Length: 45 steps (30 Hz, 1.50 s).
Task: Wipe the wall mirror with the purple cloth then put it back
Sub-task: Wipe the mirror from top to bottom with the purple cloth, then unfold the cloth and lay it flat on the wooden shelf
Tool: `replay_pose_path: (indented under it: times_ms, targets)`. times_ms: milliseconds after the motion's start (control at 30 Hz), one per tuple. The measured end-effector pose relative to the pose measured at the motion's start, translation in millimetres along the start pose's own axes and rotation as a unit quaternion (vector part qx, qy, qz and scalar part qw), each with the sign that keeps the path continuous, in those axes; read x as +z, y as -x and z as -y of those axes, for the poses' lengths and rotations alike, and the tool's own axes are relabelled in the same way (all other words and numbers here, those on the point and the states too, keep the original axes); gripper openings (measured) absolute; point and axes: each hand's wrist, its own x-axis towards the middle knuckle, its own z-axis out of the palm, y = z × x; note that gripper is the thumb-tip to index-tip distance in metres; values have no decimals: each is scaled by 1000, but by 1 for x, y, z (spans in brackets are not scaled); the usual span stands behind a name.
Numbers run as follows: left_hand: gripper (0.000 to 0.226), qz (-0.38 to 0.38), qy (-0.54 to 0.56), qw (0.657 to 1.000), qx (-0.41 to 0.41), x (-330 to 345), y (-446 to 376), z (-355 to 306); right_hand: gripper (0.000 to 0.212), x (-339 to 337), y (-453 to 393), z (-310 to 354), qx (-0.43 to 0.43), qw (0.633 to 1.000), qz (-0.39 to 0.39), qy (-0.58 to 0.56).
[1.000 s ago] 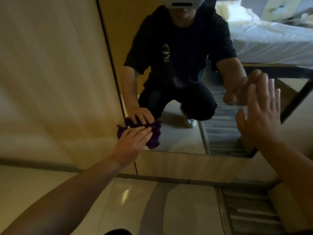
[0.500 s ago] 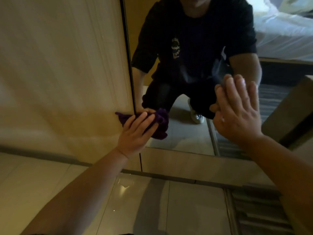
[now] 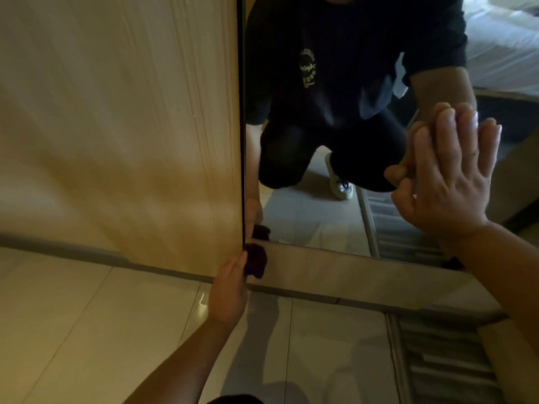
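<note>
The wall mirror (image 3: 306,223) fills the upper right and reflects a crouching person in dark clothes. My left hand (image 3: 229,290) holds the purple cloth (image 3: 256,261) bunched against the wooden strip just below the mirror's lower left corner; part of the cloth is reflected in the glass above it. My right hand (image 3: 449,182) is flat against the mirror surface on the right, fingers spread upward, holding nothing.
A pale wooden wall panel (image 3: 116,126) stands left of the mirror. Glossy floor tiles (image 3: 87,330) lie below. A striped rug (image 3: 446,368) covers the floor at the lower right. A white bed (image 3: 501,45) shows in the reflection.
My left hand slid the cloth down from the mirror's lower left area to the strip under its bottom corner. The view shifted left and closer; my right hand stays pressed on the glass.
</note>
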Motion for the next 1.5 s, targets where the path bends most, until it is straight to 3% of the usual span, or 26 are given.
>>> replay_pose_path:
  times_ms: [67,100,133,200,233,367,467,833,933,1000,1067,1200,1267,1333,1400,1500]
  targets:
    - [41,-68,113,973,-191,-13,-5,-18,74,0,1,1,7,1000,4,-4]
    - [34,-96,186,932,-298,-19,-13,-27,74,0,1,2,12,1000,6,-6]
    - [27,-121,282,869,-388,-26,-22,-38,74,0,1,4,18,1000,8,-8]
    - [21,-157,455,724,-494,-35,-40,-58,73,0,1,5,24,1000,8,-10]
    - [18,-166,494,682,-514,-38,-47,-68,72,0,0,4,23,1000,6,-6]
    - [28,-163,552,608,-547,-32,-63,-100,71,1,1,3,23,1000,14,1]
    - [33,-157,576,579,-556,-23,-70,-115,72,-1,2,4,30,999,25,-10]
    - [35,-163,543,574,-591,0,-79,-159,68,-1,0,6,38,999,23,-5]
    - [34,-93,544,579,-600,8,-74,-180,67,-4,-1,4,35,999,27,-6]
    - [31,7,517,623,-586,14,-68,-191,66,-7,-2,5,36,999,36,-9]
    - [24,124,454,696,-543,10,-60,-202,65,-13,-3,5,36,998,50,-4]
    - [25,325,189,864,-334,-37,-46,-226,63,-46,-12,11,57,983,172,-31]
    - [27,377,52,900,-211,-72,-50,-245,60,-74,-22,14,84,959,249,-107]
    - [25,416,-26,903,-106,-109,-63,-273,57,-113,-32,11,124,916,322,-205]
    - [24,446,-69,892,-20,-148,-83,-311,58,-162,-51,2,195,829,425,-306]
    - [28,456,-126,877,83,-209,-114,-380,58,-230,-94,-22,269,701,565,-342]
